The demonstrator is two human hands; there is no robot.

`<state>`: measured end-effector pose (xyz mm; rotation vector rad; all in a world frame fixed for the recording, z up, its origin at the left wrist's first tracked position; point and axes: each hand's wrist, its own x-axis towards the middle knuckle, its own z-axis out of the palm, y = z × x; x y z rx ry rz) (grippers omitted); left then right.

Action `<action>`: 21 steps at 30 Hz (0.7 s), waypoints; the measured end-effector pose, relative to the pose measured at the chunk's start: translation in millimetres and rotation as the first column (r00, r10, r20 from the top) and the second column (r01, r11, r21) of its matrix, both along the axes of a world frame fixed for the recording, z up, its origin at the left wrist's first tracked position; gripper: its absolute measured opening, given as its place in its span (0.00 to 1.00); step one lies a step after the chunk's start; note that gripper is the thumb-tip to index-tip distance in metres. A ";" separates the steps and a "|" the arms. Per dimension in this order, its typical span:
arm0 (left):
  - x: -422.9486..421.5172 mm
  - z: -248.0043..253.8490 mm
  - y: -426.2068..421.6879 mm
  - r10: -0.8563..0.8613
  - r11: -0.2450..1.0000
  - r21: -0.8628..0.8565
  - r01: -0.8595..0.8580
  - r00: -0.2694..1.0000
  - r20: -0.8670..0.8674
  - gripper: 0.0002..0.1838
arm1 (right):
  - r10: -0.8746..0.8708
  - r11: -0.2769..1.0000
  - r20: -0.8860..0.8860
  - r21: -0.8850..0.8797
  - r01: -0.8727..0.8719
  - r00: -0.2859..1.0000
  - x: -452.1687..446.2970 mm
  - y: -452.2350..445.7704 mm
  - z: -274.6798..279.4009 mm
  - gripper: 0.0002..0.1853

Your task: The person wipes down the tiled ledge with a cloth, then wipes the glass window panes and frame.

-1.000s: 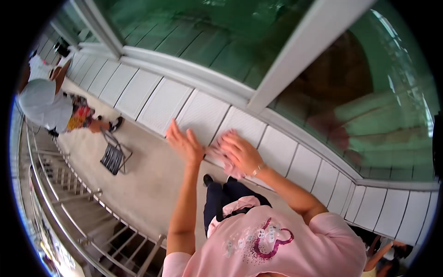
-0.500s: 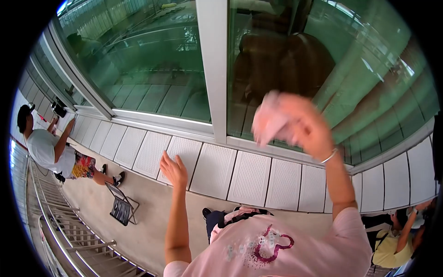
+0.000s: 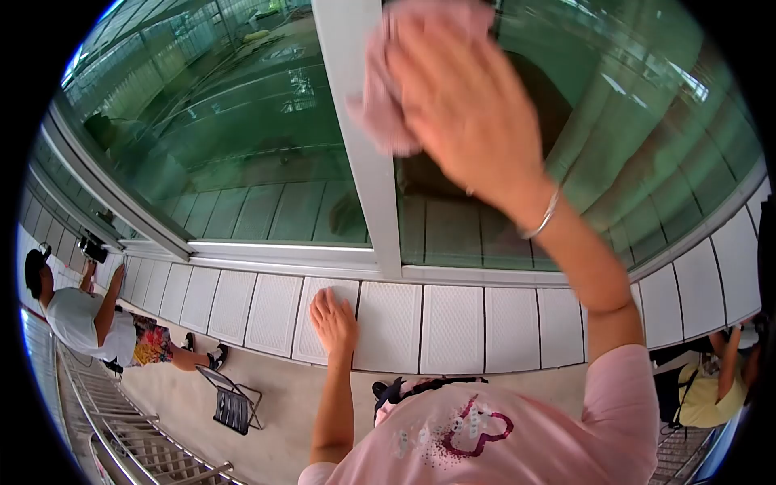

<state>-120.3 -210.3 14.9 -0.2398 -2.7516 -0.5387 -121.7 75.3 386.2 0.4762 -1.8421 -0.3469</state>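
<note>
A pink cloth (image 3: 378,101) lies under my right hand (image 3: 473,117), whose fingers stretch upward over it. The cloth overlaps the pale upright window frame (image 3: 380,214) and the right-hand glass pane (image 3: 630,145); a silver bangle circles that wrist. Whether the cloth presses on the glass along its whole width is hidden by the hand. Lower down, my left hand (image 3: 333,323) rests palm down on the white tiled ledge (image 3: 390,327), fingers stretched out and holding nothing.
Left of the frame is another green-tinted pane (image 3: 242,121). A person (image 3: 89,319) stands by the ledge at far left, near a black folding stool (image 3: 233,404) and a metal railing (image 3: 121,428). At far right is a person in a yellow top (image 3: 703,396).
My right hand has moved up and left with the cloth, from low on the right pane to the upright frame. My left hand has come down slightly to the right, onto the ledge.
</note>
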 end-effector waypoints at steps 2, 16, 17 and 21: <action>-0.3 0.5 4.6 0.008 1.000 0.006 -0.008 1.000 -0.001 0.26 | -0.079 0.997 0.084 0.021 0.078 0.993 3.0 5.3 -64.2 0.25; -23.5 -40.2 -10.0 -0.083 0.994 0.055 0.091 0.987 -0.134 0.25 | -0.105 0.887 0.473 0.442 -0.133 0.875 17.5 53.8 -205.0 0.30; -23.6 -41.0 -7.9 -0.086 0.994 0.053 0.094 0.987 -0.133 0.25 | 0.047 0.940 0.479 0.276 -0.201 0.877 17.3 61.0 -173.9 0.29; -26.5 -37.3 0.9 -0.112 0.991 0.055 0.121 0.982 -0.152 0.26 | 0.060 0.978 0.139 0.188 -0.085 0.989 14.5 85.1 11.0 0.23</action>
